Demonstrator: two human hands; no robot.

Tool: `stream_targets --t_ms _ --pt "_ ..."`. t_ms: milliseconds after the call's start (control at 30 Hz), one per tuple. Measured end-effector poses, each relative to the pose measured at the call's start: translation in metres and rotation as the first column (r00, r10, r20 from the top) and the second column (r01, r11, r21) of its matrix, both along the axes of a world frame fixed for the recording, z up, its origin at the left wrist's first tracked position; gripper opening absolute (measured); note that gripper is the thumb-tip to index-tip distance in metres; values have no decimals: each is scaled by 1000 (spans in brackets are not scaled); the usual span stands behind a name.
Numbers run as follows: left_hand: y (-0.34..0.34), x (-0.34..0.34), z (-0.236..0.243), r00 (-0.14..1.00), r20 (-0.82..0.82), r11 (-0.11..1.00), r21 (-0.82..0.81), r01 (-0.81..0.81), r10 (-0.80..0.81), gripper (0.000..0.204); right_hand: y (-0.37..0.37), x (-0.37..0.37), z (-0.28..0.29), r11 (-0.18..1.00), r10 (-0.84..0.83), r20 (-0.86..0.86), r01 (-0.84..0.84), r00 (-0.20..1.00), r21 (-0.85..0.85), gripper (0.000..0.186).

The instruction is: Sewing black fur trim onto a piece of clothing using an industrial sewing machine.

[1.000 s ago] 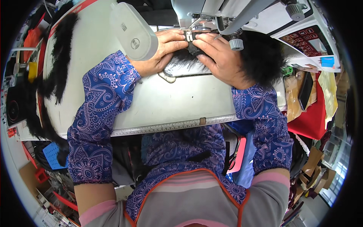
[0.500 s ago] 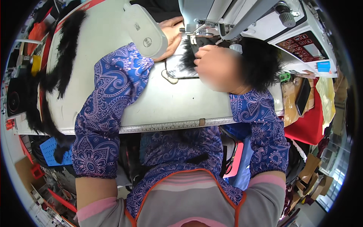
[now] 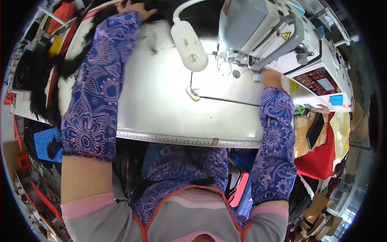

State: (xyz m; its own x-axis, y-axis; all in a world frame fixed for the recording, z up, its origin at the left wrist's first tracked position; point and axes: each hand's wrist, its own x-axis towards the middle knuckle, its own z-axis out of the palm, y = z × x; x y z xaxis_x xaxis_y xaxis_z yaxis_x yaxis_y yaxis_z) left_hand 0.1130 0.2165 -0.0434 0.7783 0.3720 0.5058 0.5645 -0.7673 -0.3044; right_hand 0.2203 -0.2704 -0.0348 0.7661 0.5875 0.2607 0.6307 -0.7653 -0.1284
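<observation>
The left hand's (image 3: 137,9) fingers spread loosely beside shaggy black fur (image 3: 74,65), their hold unclear, while the right hand's (image 3: 272,78) hide behind the grey-and-white metal sewing machine (image 3: 244,26); such fur likely wants light, flat pinching.

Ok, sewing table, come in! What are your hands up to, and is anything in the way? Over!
Left hand at black fur, far left, grip unclear. Right hand mostly hidden behind sewing machine. White gooseneck fixture overhangs the table.
</observation>
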Motion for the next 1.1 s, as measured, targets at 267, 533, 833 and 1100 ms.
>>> stream_targets --t_ms 267,533,833,1100 --pt "-79 2 74 922 355 589 -716 373 -153 69 0 38 -56 996 -38 118 47 992 -73 30" --pt "-81 -50 29 964 -224 827 -563 -6 -145 66 -1 -20 -35 989 145 32 -144 989 -13 22" --pt "91 -149 46 921 -379 910 -344 -233 92 44 0 -86 20 860 393 234 -446 889 250 16" --pt "-93 -76 71 941 231 853 -408 325 -248 73 17 -106 29 833 468 128 -485 875 266 9"
